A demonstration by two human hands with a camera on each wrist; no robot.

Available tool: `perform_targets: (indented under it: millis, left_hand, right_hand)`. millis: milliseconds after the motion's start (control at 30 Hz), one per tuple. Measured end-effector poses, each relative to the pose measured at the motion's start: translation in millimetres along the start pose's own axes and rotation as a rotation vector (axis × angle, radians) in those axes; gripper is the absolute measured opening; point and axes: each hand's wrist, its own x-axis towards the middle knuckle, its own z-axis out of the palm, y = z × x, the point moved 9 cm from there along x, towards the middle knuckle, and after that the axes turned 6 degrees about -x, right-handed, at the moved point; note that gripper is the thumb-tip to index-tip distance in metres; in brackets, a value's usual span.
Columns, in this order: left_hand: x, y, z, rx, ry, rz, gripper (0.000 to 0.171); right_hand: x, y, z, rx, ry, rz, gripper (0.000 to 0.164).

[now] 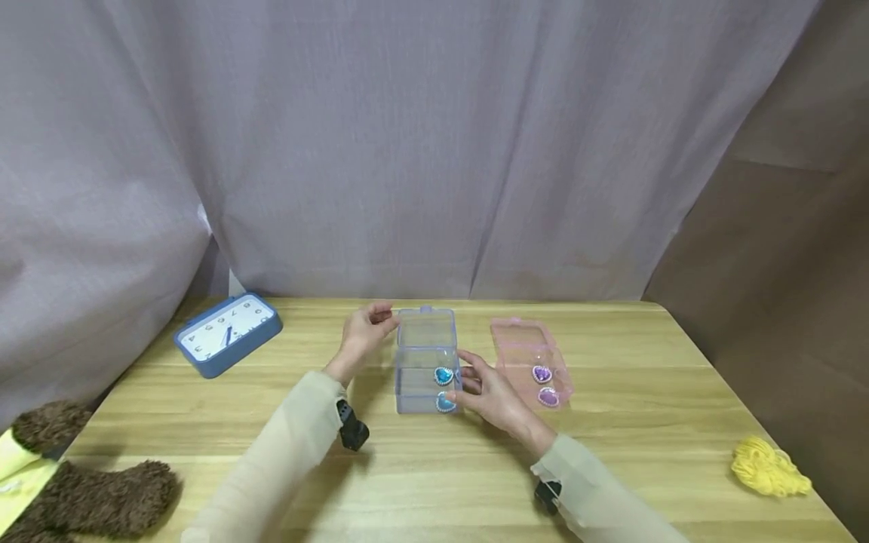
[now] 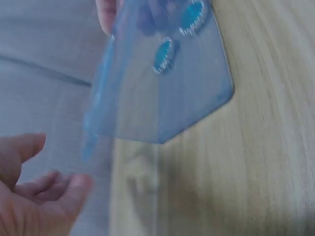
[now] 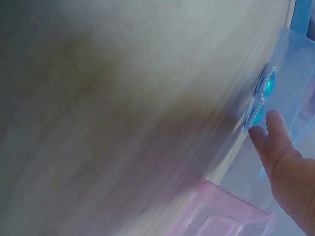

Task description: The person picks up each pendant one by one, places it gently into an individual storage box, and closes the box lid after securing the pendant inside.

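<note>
**A:** ok so where's the blue see-through box [image 1: 416, 386] at?

**B:** middle of the wooden surface [image 1: 434, 483], lid up at the back, sitting between both hands. two blue heart gems [image 1: 444, 375] with silvery beaded edges are in its right side, one in front of the other.

**A:** and the hands?

**B:** left hand [image 1: 363, 335] is just beside the lid's left edge, thumb and fingers apart, nothing in them. right hand [image 1: 492, 396] has its fingers loosely spread at the box's right side, thumb near the front gem. looks like contact, but can't tell for sure.

**A:** what's right of that?

**B:** pink see-through box [image 1: 517, 335], lid up too, two purple heart gems [image 1: 541, 374] in it. farther right, yellow yarn [image 1: 769, 466].
</note>
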Motion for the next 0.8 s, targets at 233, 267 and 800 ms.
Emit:
perform_targets:
  millis: [233,267,800]
  left_hand:
    - [3.2,-20.3,6.9,-0.159,-0.09,-0.149,0.058]
    - [3.0,-17.7,5.7,-0.176,-0.078,-0.132,0.057]
    - [-53.2,-10.2,-14.4,0.025,0.055,0.146,0.036]
  right_hand:
    - [0,2,6,-0.025,0.028,-0.015,0.076]
    - [1,2,6,-0.019,0.036,-0.016,0.075]
    - [12,8,10,0.283,0.078,0.11,0.044]
